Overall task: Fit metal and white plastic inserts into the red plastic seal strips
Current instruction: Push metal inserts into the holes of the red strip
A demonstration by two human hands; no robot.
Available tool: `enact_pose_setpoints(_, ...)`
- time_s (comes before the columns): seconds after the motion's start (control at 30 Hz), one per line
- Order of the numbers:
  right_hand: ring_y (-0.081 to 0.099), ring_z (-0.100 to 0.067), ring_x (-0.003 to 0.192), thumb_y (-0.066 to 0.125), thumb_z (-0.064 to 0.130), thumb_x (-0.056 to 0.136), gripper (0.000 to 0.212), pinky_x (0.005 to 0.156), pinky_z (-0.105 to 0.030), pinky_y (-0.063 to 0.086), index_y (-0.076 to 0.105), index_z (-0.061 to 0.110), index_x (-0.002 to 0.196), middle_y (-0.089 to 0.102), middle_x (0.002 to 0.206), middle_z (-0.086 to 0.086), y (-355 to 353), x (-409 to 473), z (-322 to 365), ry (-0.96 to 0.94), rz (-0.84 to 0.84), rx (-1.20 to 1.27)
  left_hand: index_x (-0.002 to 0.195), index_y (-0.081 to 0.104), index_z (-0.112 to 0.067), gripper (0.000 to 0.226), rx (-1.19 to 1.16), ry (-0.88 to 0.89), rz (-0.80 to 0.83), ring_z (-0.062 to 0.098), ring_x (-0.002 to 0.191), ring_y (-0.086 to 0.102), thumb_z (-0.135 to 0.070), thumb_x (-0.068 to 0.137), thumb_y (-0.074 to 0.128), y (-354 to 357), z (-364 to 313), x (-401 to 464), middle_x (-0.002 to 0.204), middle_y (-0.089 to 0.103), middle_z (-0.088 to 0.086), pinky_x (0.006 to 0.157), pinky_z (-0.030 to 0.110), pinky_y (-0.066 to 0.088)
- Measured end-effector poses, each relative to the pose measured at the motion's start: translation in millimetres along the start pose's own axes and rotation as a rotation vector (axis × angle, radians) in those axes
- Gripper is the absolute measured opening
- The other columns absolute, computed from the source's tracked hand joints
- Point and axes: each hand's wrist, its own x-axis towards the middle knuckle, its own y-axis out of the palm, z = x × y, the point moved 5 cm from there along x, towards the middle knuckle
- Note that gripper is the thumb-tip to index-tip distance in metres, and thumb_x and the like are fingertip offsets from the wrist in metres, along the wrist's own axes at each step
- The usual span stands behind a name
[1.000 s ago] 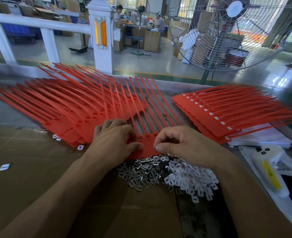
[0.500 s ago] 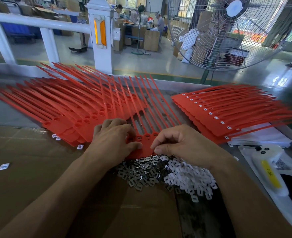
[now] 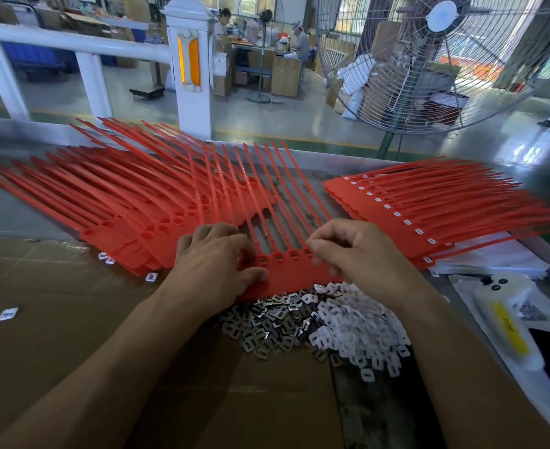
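A joined row of red seal strips [image 3: 291, 273] lies in front of me, heads toward me, tails pointing away. My left hand [image 3: 213, 264] holds its left end, thumb on the flat tab and fingers curled over the heads. My right hand [image 3: 361, 254] has its fingertips curled at the right-hand heads; whether they pinch an insert is hidden. Just below lie a heap of metal inserts [image 3: 267, 328] and a heap of white plastic inserts [image 3: 357, 332]. A fan of unfilled red strips [image 3: 131, 202] spreads at the left. A stack of strips with white inserts fitted [image 3: 429, 209] lies at the right.
Brown cardboard [image 3: 56, 319] covers the bench near me, with stray white inserts [image 3: 8, 314] on it. A white device with a yellow label [image 3: 506, 322] lies at the right on plastic bags. A large standing fan [image 3: 429, 59] and a white railing [image 3: 89, 50] stand beyond the bench.
My right hand has moved right and a little away along the row of heads, uncovering several sockets. My left hand stays on the left end.
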Motion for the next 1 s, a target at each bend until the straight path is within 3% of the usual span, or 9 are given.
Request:
enact_pose_setpoints(0.13, 0.066, -0.005, 0.063, 0.068, 0.02, 0.097, 0.015, 0.06, -0.021, 0.052, 0.077, 0.03, 0.09, 0.074, 0.078, 0.005, -22, 4, -21, 0.103, -0.241, 0.066, 0.116, 0.063, -0.044, 0.04, -0.007, 0.001, -0.004, 0.013, 0.139, 0.021, -0.068, 0.084, 0.063, 0, 0, 0, 0.148, 0.04, -0.015, 0.113, 0.04, 0.013)
enact_pose_setpoints(0.3, 0.072, -0.009, 0.065, 0.07, 0.015, 0.095, 0.014, 0.07, -0.031, 0.063, 0.08, 0.025, 0.093, 0.076, 0.076, 0.003, -35, 6, -43, 0.205, -0.366, 0.096, 0.116, 0.063, -0.044, 0.041, -0.009, 0.006, -0.013, 0.013, 0.139, 0.022, -0.068, 0.083, 0.063, -1, 0, -1, 0.148, 0.04, -0.015, 0.113, 0.04, 0.013)
enact_pose_setpoints(0.43, 0.067, -0.003, 0.057, 0.068, 0.011, 0.096, 0.018, 0.051, -0.011, 0.049, 0.078, 0.026, 0.098, 0.072, 0.074, 0.008, -39, 8, -54, 0.236, -0.401, -0.032, 0.118, 0.063, -0.044, 0.043, -0.005, 0.006, -0.012, 0.013, 0.139, 0.022, -0.068, 0.083, 0.062, 0, 0, 0, 0.148, 0.04, -0.015, 0.113, 0.04, 0.013)
enact_pose_setpoints(0.6, 0.066, -0.009, 0.056, 0.068, 0.011, 0.096, 0.013, 0.044, -0.013, 0.042, 0.075, 0.02, 0.102, 0.07, 0.08, 0.005, -40, 14, -58, 0.242, -0.425, -0.147, 0.118, 0.063, -0.044, 0.042, -0.007, 0.009, -0.018, 0.012, 0.139, 0.022, -0.069, 0.083, 0.063, 0, 1, -1, 0.147, 0.041, -0.015, 0.113, 0.04, 0.014)
enact_pose_setpoints(0.77, 0.064, -0.007, 0.05, 0.068, 0.013, 0.096, 0.014, 0.048, -0.017, 0.045, 0.078, 0.022, 0.101, 0.068, 0.073, 0.008, -37, 19, -63, 0.248, -0.402, -0.175, 0.117, 0.063, -0.044, 0.041, -0.01, 0.006, -0.019, 0.013, 0.14, 0.022, -0.068, 0.083, 0.063, 0, 1, 0, 0.148, 0.041, -0.014, 0.114, 0.041, 0.013)
enact_pose_setpoints(0.9, 0.065, -0.004, 0.075, 0.072, 0.013, 0.095, 0.012, 0.068, -0.021, 0.047, 0.08, 0.021, 0.1, 0.072, 0.087, 0.009, -34, 23, -65, 0.236, -0.378, -0.173, 0.117, 0.063, -0.044, 0.041, -0.008, 0.003, -0.014, 0.013, 0.14, 0.021, -0.068, 0.083, 0.063, 0, 1, -1, 0.148, 0.04, -0.014, 0.114, 0.04, 0.013)
enact_pose_setpoints(1.0, 0.065, -0.001, 0.084, 0.074, 0.013, 0.093, 0.012, 0.068, -0.014, 0.043, 0.08, 0.023, 0.096, 0.072, 0.089, 0.013, -33, 26, -65, 0.238, -0.382, -0.168, 0.117, 0.063, -0.044, 0.04, -0.012, 0.002, -0.011, 0.013, 0.14, 0.021, -0.068, 0.084, 0.063, 0, 0, -1, 0.148, 0.04, -0.014, 0.114, 0.04, 0.013)
